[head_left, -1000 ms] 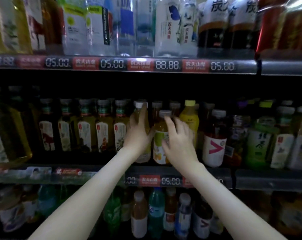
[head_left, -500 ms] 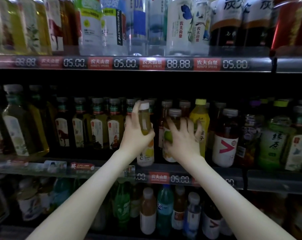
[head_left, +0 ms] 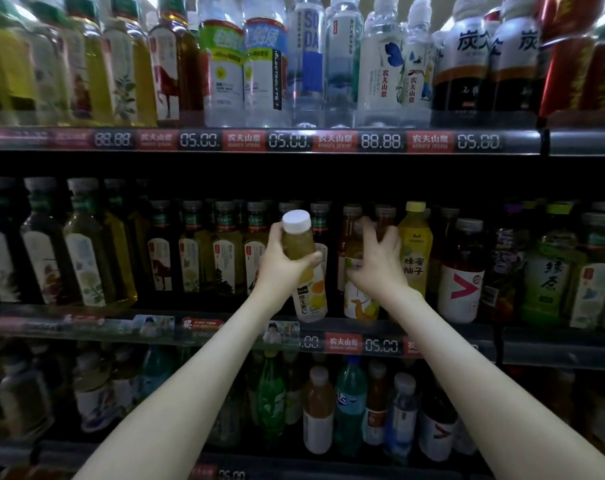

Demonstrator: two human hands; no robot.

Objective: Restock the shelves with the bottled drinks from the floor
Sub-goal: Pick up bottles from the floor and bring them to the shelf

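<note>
My left hand (head_left: 283, 263) grips a white-capped yellow juice bottle (head_left: 306, 271) round its upper body, tilted slightly, its base near the front of the middle shelf (head_left: 432, 344). Just to its right stands a second yellow juice bottle (head_left: 358, 299) on that shelf. My right hand (head_left: 377, 261) covers its upper half, fingers curled round it and spread toward the bottles behind. Its cap is hidden by the hand.
A yellow-capped citrus tea bottle (head_left: 414, 247) and a red drink with a pink arrow label (head_left: 462, 271) stand right of my right hand. Rows of tea bottles (head_left: 224, 251) fill the shelf to the left. Water bottles (head_left: 308, 57) line the shelf above, sodas (head_left: 349, 407) below.
My left hand has pulled its juice bottle forward and a little left, out of the row. My right hand has slid higher over the neighbouring bottle. The camera has moved closer.
</note>
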